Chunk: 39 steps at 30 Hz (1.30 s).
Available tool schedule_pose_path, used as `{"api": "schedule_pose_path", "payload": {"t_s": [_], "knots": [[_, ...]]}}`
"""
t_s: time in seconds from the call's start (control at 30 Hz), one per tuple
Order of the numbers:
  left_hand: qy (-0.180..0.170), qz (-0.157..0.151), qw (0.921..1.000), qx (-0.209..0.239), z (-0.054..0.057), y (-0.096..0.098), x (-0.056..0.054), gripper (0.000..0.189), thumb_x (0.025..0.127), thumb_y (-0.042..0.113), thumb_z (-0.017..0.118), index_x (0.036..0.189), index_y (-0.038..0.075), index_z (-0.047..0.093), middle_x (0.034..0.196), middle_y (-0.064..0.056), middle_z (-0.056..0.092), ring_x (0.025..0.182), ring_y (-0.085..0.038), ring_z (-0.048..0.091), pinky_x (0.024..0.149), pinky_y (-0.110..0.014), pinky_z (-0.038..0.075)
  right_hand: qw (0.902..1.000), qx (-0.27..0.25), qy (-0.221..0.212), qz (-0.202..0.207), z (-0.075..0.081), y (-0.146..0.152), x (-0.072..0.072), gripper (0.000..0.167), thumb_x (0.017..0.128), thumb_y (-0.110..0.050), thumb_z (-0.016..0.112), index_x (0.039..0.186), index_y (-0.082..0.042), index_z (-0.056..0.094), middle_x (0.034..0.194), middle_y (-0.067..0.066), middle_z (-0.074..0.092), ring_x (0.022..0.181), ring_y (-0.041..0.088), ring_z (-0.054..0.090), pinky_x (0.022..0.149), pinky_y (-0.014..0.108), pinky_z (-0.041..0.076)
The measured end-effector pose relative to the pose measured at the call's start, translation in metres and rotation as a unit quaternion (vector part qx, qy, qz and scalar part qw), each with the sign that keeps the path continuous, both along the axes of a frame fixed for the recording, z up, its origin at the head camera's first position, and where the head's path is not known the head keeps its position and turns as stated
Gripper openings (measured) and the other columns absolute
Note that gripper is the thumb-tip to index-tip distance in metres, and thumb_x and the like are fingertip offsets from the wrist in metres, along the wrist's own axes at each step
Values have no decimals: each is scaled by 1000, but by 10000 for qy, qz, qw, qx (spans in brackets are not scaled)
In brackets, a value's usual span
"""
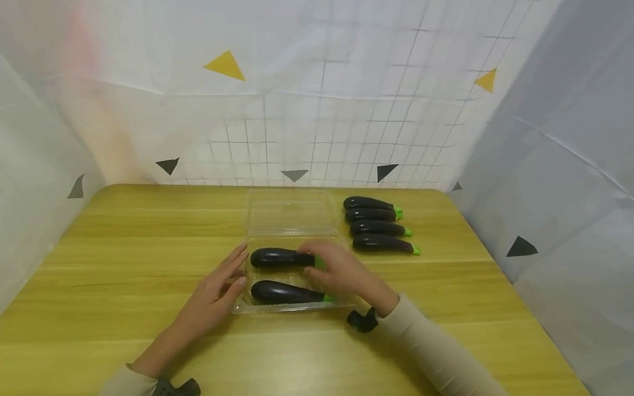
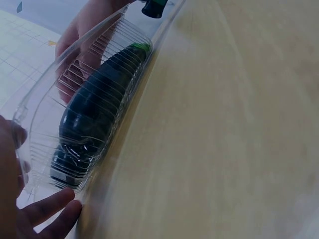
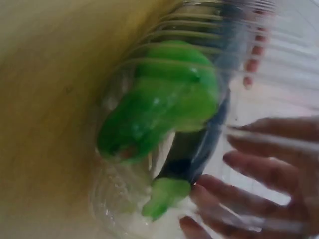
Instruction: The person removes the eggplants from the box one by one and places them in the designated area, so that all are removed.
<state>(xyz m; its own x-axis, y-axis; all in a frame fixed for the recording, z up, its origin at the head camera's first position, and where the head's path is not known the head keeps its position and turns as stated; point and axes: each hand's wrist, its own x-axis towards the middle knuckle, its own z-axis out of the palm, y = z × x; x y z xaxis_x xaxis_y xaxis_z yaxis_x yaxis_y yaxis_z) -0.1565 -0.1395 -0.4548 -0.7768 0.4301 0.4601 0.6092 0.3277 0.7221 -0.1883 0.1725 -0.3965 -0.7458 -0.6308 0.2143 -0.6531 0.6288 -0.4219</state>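
Observation:
A clear plastic clamshell box (image 1: 299,309) lies on the table with its lid (image 1: 289,211) folded back. Two dark eggplants with green stems lie inside: a near eggplant (image 1: 284,293) and a far eggplant (image 1: 275,258). My right hand (image 1: 340,269) reaches into the box and holds the far one by its stem end, thumb on the near side and fingers on the far side. My left hand (image 1: 213,294) rests against the box's left side, its fingers extended. In the right wrist view a green stem (image 3: 169,94) shows through the ribbed plastic.
Several more eggplants (image 1: 382,243) lie in a column on the table right of the lid, stems pointing right. The wooden table (image 1: 128,259) is bounded by white sheeting (image 1: 277,129) at the back and sides.

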Motion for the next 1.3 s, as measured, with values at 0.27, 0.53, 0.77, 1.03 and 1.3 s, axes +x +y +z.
{"api": "schedule_pose_path", "payload": {"t_s": [0.27,0.53,0.77,1.03,1.3], "knots": [[-116,21,9999,-63,0,0,1,55,109,12,56,161,7,38,168,-7,30,124,-31,63,95,-47,56,9982,499,333,28,-8,-1,1,41,95,-8,74,135,-4,64,130,12,68,120,32,62,101,47,51],[-142,28,9999,-91,1,1,2,55,109,12,55,161,4,38,168,-9,30,125,-31,63,96,-49,55,9940,819,673,-261,-11,-5,5,45,93,-11,80,135,-10,63,112,8,73,92,23,70,77,40,58],[-119,4,9999,-57,3,1,2,54,109,10,56,160,3,39,168,-11,31,125,-34,62,96,-50,55,9950,625,631,-447,-13,-5,6,57,91,-6,79,143,-13,57,117,9,73,99,25,70,77,41,59],[-76,19,9999,-69,2,1,2,55,108,10,56,160,3,39,167,-12,32,124,-34,63,95,-49,55,9979,136,572,-289,-14,-2,4,41,93,-2,75,133,-9,67,122,8,73,110,26,69,94,43,56],[-76,58,9999,-115,2,1,3,55,109,11,56,160,4,39,167,-11,32,124,-31,63,96,-50,54,9988,-129,394,-272,-13,-2,0,38,93,2,74,129,-7,71,122,6,73,112,24,69,98,40,54]]}}
